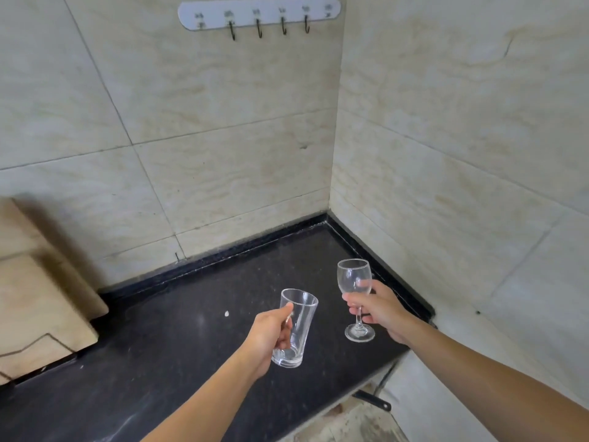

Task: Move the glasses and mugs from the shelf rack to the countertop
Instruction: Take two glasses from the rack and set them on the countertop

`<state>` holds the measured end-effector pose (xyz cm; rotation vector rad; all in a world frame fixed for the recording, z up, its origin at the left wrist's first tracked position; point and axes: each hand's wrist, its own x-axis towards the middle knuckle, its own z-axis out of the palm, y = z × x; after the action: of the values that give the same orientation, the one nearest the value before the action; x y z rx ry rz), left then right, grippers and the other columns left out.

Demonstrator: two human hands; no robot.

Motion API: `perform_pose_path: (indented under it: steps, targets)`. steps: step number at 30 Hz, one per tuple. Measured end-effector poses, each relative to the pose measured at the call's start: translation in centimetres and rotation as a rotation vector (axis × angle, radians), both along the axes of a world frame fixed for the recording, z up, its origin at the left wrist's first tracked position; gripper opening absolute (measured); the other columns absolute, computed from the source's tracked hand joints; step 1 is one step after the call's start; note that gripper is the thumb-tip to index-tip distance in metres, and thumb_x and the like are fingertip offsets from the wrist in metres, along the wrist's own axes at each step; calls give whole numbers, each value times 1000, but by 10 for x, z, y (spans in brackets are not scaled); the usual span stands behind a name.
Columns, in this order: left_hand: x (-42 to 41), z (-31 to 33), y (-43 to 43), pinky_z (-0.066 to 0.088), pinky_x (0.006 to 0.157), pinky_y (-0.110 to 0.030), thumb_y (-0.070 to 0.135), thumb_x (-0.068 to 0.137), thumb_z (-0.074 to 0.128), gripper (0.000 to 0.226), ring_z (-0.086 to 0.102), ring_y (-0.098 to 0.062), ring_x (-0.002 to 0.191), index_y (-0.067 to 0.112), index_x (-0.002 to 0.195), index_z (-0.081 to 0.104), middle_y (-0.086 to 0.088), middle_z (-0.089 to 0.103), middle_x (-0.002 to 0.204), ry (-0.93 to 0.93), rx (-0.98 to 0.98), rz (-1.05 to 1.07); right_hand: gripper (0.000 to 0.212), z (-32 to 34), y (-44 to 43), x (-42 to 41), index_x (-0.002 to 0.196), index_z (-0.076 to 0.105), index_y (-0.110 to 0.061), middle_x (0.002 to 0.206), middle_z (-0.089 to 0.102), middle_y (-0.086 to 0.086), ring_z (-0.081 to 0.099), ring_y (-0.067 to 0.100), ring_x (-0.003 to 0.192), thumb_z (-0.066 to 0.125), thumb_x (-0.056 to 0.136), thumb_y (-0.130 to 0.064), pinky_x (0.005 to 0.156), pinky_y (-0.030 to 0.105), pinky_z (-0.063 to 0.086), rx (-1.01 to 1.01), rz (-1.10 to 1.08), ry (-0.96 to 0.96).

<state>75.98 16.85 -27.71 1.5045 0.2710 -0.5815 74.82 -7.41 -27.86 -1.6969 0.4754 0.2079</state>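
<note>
My left hand (269, 334) grips the handle of a clear glass mug (298, 327), whose base rests on or just above the black countertop (178, 339). Its body tilts slightly away from me. My right hand (379, 309) is closed around the stem and lower bowl of a clear wine glass (354, 277). The wine glass stands upright near the counter's right corner, its foot on or just above the surface. The shelf rack is out of view.
Wooden cutting boards (41, 314) lean against the tiled wall on the left. A white hook strip (258, 12) hangs high on the back wall. Tiled walls close the counter at the back and right. A dark handle (373, 399) pokes out below the counter's front edge.
</note>
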Motion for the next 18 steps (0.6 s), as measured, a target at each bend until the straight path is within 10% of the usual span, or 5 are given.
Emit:
perform_pose_path:
  steps: [18]
  targets:
    - [260, -82, -70, 44, 68, -32, 16, 92, 53, 34, 52, -20, 59, 8, 60, 57, -7, 57, 61, 68, 393, 84, 66, -104, -55, 293, 121, 48, -23, 116, 57, 0, 60, 19, 101, 86, 67, -30, 81, 32, 47, -190, 29, 43]
